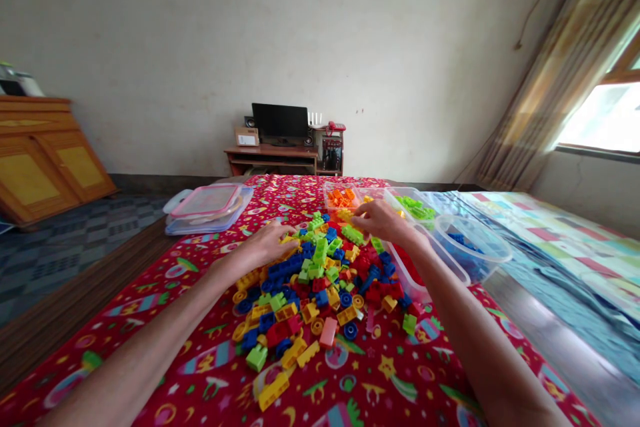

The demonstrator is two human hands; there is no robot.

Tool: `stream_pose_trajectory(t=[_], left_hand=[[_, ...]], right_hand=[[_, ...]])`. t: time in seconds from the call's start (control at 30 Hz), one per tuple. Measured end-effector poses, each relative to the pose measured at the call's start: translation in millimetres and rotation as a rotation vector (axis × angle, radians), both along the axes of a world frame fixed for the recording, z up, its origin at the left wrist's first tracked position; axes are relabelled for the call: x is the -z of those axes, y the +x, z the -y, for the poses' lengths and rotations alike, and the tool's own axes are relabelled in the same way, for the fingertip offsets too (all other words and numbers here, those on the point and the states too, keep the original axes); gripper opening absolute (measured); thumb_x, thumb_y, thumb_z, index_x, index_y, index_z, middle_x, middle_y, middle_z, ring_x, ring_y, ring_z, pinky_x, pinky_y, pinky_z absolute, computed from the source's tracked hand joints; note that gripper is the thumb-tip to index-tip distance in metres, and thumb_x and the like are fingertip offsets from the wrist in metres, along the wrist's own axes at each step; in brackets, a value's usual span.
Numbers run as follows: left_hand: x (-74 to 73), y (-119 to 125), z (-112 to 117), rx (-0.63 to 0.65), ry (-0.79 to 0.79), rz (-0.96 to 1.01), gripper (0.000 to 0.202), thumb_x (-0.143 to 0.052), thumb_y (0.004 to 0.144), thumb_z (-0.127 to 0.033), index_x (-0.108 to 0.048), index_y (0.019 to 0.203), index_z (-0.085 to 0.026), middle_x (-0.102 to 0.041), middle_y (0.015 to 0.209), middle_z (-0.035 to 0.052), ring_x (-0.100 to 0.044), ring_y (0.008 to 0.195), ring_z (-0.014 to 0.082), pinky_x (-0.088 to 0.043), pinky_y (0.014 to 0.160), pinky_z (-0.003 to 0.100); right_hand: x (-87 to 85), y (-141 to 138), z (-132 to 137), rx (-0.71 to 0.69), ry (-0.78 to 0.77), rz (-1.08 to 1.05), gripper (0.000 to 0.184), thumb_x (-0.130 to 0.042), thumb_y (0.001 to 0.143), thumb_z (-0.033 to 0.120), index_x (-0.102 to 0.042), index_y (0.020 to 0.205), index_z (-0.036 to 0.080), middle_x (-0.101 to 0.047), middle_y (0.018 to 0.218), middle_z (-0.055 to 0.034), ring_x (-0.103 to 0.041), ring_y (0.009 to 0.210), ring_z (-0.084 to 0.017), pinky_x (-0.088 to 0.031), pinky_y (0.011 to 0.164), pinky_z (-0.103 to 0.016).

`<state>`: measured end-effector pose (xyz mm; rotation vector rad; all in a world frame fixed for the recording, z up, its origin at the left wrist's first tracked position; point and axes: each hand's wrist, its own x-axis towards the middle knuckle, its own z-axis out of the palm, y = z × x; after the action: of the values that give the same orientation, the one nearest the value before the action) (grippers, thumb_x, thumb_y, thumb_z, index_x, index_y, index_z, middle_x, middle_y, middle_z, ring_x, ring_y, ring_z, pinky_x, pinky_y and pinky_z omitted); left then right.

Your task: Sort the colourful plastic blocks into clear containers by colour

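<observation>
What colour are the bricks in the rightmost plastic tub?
The bricks visible in that tub are blue, seen in the head view.

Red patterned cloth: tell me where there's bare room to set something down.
The red patterned cloth is bare near the front, between the nearest yellow plastic brick and the right forearm, and at the back, between the pink-rimmed clear lid and the orange-filled clear plastic box. It's crowded in the middle, under the multicoloured brick pile.

Smooth, glossy plastic building bricks point(320, 251)
</observation>
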<state>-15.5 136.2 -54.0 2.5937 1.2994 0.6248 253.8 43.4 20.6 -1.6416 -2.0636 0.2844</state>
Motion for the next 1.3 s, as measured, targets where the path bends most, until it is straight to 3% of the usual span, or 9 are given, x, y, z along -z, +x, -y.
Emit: stream_pose_trajectory(t=[0.13, 0.23, 0.3, 0.5, 0.63, 0.77, 0.87, 1.07, 1.3], left_hand=[[4.0, -2.4, 0.3, 0.002, -0.003, -0.091, 0.046, -0.056, 0.073, -0.048, -0.071, 0.103, -0.016, -0.070, 0.085, 0.0100, -0.064, 0.077, 0.0255, -0.048, 0.069, 0.032], [-0.8, -0.4, 3.9, 0.010, -0.046, -0.149, 0.042, -0.052, 0.075, -0.042, -0.072, 0.103, -0.018, -0.070, 0.074, 0.0065, -0.063, 0.065, 0.0220, -0.044, 0.059, 0.029], [-5.1, 1.8, 6.7, 0.019, -0.060, -0.147, 0.038, -0.051, 0.074, -0.036, -0.072, 0.101, -0.019, -0.070, 0.073, 0.0050, -0.062, 0.064, 0.0203, -0.043, 0.057, 0.027], [-17.9, 5.6, 15.6, 0.000, -0.057, -0.108, 0.027, -0.052, 0.071, -0.030, -0.073, 0.082, -0.018, -0.072, 0.078, 0.0058, -0.064, 0.069, 0.0204, -0.044, 0.062, 0.026], [-32.7, 9.9, 24.5, -0.019, -0.076, 0.090, 0.026, -0.054, 0.072, -0.036, -0.070, 0.080, -0.018, -0.071, 0.078, 0.0049, -0.064, 0.074, 0.0206, -0.048, 0.068, 0.028], [-46.5, 20.1, 38.2, 0.121, -0.258, 0.368, 0.035, -0.061, 0.067, -0.048, -0.064, 0.083, -0.017, -0.071, 0.084, 0.0052, -0.065, 0.079, 0.0216, -0.049, 0.071, 0.030], [-51.1, 28.0, 49.9, 0.180, -0.448, 0.505, 0.043, -0.067, 0.061, -0.052, -0.060, 0.085, -0.017, -0.069, 0.080, 0.0043, -0.065, 0.076, 0.0208, -0.049, 0.066, 0.029], [-51.1, 31.8, 61.0, 0.149, -0.601, 0.591, 0.046, -0.072, 0.059, -0.051, -0.053, 0.085, -0.018, -0.065, 0.069, -0.0007, -0.063, 0.065, 0.0168, -0.046, 0.058, 0.025], [-48.1, 21.7, 45.6, 0.193, -0.512, 0.527, 0.037, -0.062, 0.069, -0.052, -0.058, 0.083, -0.017, -0.069, 0.071, 0.0032, -0.065, 0.066, 0.0176, -0.050, 0.062, 0.028]], right_hand=[[4.8, 33.6, -15.3, 0.300, 0.104, -0.030, 0.019, -0.051, 0.084, 0.022, -0.067, 0.079, 0.011, -0.068, 0.062, -0.0064, -0.062, 0.054, -0.012, -0.041, 0.054, -0.019], [7.5, 45.1, -19.5, 0.400, 0.142, -0.055, 0.022, -0.052, 0.086, 0.024, -0.065, 0.097, 0.010, -0.071, 0.071, -0.0102, -0.066, 0.060, -0.016, -0.044, 0.059, -0.022], [4.7, 44.0, -16.4, 0.350, 0.162, -0.074, 0.023, -0.050, 0.086, 0.024, -0.065, 0.097, 0.010, -0.071, 0.072, -0.0102, -0.066, 0.062, -0.016, -0.044, 0.059, -0.022], [-10.8, 14.3, 2.0, 0.130, 0.214, -0.029, 0.023, -0.047, 0.083, 0.019, -0.067, 0.074, 0.013, -0.068, 0.062, -0.0042, -0.064, 0.059, -0.013, -0.040, 0.057, -0.019], [-5.3, -10.8, 8.2, -0.018, 0.210, 0.071, 0.025, -0.047, 0.084, 0.018, -0.066, 0.069, 0.014, -0.066, 0.060, -0.0026, -0.057, 0.055, -0.010, -0.035, 0.055, -0.020], [4.8, -34.0, 13.9, -0.184, 0.223, 0.059, 0.020, -0.054, 0.086, 0.024, -0.070, 0.093, 0.014, -0.068, 0.072, -0.0038, -0.057, 0.062, -0.010, -0.036, 0.059, -0.021], [4.8, -46.7, 21.3, -0.274, 0.219, 0.015, 0.030, -0.059, 0.085, 0.025, -0.065, 0.113, 0.016, -0.069, 0.080, -0.0047, -0.059, 0.069, -0.011, -0.037, 0.062, -0.021], [0.4, -52.8, 28.1, -0.289, 0.097, -0.039, 0.016, -0.063, 0.081, 0.019, -0.070, 0.094, 0.013, -0.064, 0.068, 0.0002, -0.053, 0.059, -0.007, -0.033, 0.056, -0.018], [5.7, -44.9, 21.5, -0.307, 0.018, -0.050, 0.010, -0.063, 0.080, 0.020, -0.067, 0.077, 0.013, -0.058, 0.058, 0.0037, -0.046, 0.051, -0.005, -0.028, 0.050, -0.018]])
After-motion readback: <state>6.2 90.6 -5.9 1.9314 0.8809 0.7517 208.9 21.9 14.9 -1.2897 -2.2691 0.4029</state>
